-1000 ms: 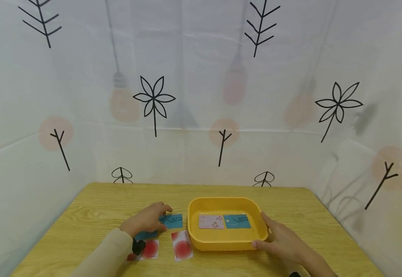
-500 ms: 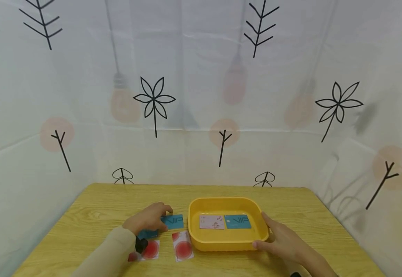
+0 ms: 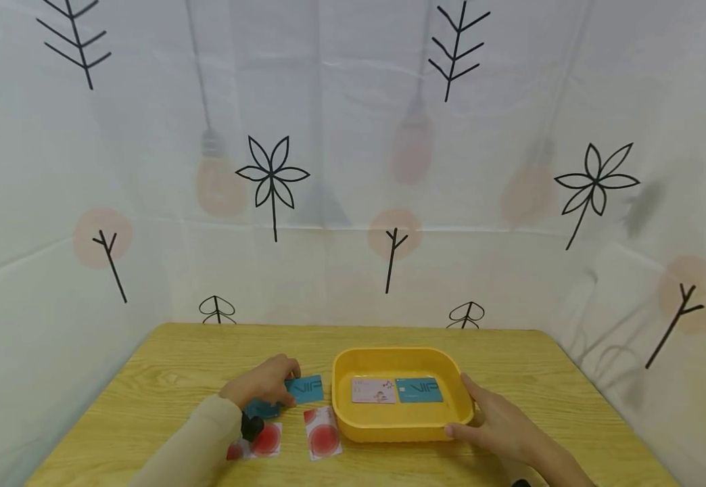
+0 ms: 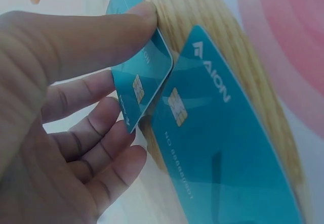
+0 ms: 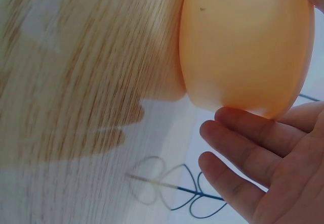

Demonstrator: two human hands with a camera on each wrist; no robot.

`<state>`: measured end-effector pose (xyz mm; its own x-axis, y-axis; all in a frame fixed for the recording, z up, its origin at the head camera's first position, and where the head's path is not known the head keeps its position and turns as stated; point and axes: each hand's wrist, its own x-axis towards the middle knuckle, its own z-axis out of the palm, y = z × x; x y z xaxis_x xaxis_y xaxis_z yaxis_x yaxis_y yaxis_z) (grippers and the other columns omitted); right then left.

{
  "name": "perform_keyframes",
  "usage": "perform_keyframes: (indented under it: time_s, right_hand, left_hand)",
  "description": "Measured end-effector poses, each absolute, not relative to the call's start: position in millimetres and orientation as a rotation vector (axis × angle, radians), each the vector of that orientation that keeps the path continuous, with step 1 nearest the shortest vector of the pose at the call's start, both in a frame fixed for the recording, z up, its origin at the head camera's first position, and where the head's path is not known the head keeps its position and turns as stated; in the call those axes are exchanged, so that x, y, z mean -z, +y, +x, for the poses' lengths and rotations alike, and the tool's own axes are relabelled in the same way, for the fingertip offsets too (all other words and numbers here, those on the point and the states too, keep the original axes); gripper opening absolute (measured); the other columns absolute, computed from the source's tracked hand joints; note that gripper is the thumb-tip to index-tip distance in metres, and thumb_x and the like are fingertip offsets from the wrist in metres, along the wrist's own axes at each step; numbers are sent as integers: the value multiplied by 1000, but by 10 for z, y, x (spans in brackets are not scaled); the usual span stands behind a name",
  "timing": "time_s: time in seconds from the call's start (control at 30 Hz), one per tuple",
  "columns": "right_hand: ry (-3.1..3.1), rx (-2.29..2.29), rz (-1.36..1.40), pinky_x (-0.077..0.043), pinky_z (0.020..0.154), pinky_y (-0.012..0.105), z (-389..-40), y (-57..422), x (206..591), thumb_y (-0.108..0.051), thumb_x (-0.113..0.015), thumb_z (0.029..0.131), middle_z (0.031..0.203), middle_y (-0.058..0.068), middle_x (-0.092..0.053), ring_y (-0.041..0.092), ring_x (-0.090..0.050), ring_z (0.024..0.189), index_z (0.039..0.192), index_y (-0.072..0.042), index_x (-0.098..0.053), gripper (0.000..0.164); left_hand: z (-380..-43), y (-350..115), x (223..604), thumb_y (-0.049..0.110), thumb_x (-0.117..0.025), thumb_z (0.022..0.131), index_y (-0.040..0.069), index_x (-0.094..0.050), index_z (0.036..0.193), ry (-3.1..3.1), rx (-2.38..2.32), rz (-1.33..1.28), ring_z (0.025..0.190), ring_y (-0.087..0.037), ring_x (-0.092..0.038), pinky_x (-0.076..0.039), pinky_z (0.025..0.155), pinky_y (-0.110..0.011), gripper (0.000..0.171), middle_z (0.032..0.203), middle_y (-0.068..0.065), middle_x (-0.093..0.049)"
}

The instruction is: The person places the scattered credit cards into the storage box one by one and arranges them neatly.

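In the head view my left hand (image 3: 264, 382) pinches a teal VIP card (image 3: 308, 388) left of a yellow tray (image 3: 402, 434). The left wrist view shows the thumb on one face of this card (image 4: 132, 62), fingertips at its other side, and the card tilted. Its lower corner lies against a second teal card (image 4: 217, 148) on the table, partly hidden by the wrist in the head view. My right hand (image 3: 502, 419) rests at the tray's right end, thumb on the front wall. In the right wrist view its fingers (image 5: 248, 128) are extended, the foremost touching the tray wall (image 5: 243, 47).
Inside the tray lie a pink card (image 3: 373, 391) and a teal card (image 3: 420, 390), side by side. Between tray and left arm is a card with a red circle (image 3: 324, 438); another red-circle card (image 3: 266, 441) sits partly under the left wrist. A printed cloth (image 3: 341, 270) hangs behind the wooden table (image 3: 207, 345).
The pinched card has tilted slightly, and the left hand has shifted a little to the right. My right hand stays at the tray.
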<state>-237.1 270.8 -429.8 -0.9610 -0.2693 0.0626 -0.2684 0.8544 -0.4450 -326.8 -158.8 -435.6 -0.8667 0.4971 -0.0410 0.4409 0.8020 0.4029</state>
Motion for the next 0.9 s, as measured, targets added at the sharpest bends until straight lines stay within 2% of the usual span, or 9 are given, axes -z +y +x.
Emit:
perform_keyframes:
  time_s: [0.23, 0.5, 0.7, 0.9]
  right_hand:
    - [3032, 716, -451, -38, 94, 60, -2369, 2710, 4299, -64, -65, 78, 140, 27, -44, 44, -45, 124, 146, 7, -27, 105]
    - [3021, 708, -438, -38, 93, 61, -2369, 2709, 4285, -64, -64, 78, 140, 27, -43, 45, -44, 124, 146, 6, -27, 105]
    - [3013, 721, -435, -37, 94, 61, -2363, 2705, 4273, -65, -64, 78, 140, 27, -42, 45, -43, 125, 147, 6, -27, 105]
    - [3008, 729, -428, -37, 94, 61, -2364, 2703, 4269, -65, -64, 77, 141, 27, -42, 45, -43, 125, 147, 6, -26, 107]
  left_hand:
    - [-3268, -1599, 4364, 18, -84, 72, 8, -58, 102, 2837, -620, 715, 85, -20, -47, -46, 76, -40, 40, 95, -7, -49]
    - [-3253, -1632, 4364, 21, -83, 74, 14, -59, 104, 2834, -664, 652, 85, -22, -48, -46, 80, -44, 40, 100, -8, -52]
    - [-3247, -1662, 4395, 20, -81, 76, 12, -60, 107, 2853, -690, 687, 85, -21, -49, -46, 80, -45, 38, 99, -7, -53]
    - [-3246, -1688, 4403, 10, -75, 82, 8, -60, 107, 2864, -737, 756, 82, -20, -48, -45, 76, -43, 29, 93, -7, -53]
